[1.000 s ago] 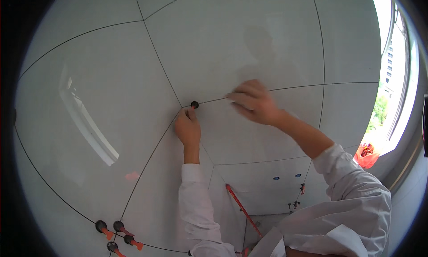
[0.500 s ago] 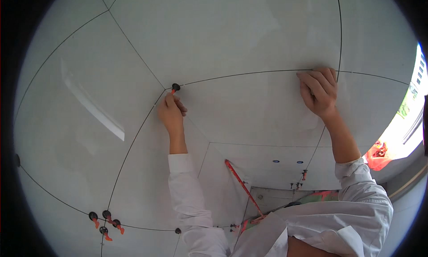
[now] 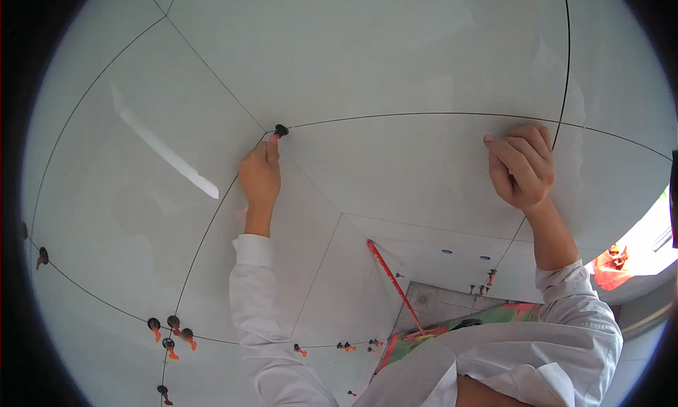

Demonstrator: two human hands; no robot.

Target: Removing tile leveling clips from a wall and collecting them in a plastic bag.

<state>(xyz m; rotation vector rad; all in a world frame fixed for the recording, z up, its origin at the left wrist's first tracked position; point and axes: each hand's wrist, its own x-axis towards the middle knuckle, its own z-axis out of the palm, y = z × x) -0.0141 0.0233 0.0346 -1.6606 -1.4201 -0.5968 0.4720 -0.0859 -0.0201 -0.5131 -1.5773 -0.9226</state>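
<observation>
My left hand pinches the orange handle of a black-capped tile spacer at a seam junction of the glossy pale tiled wall. My right hand rests against the tile to the right, just below a horizontal seam near a crossing, with its fingers curled; whatever may be inside them is hidden. Similar spacers cluster at a seam crossing at lower left, with more along the lower seams.
A long red bar leans diagonally in the corner below. A green-and-red sheet lies on the floor behind my body. At right are a bright window and a red plastic bag. Small blue-rimmed holes dot the lower wall.
My right hand has moved rightward from mid-wall and its fingers have curled against the tile. My left hand stays at the spacer. The view has shifted, showing more of the floor.
</observation>
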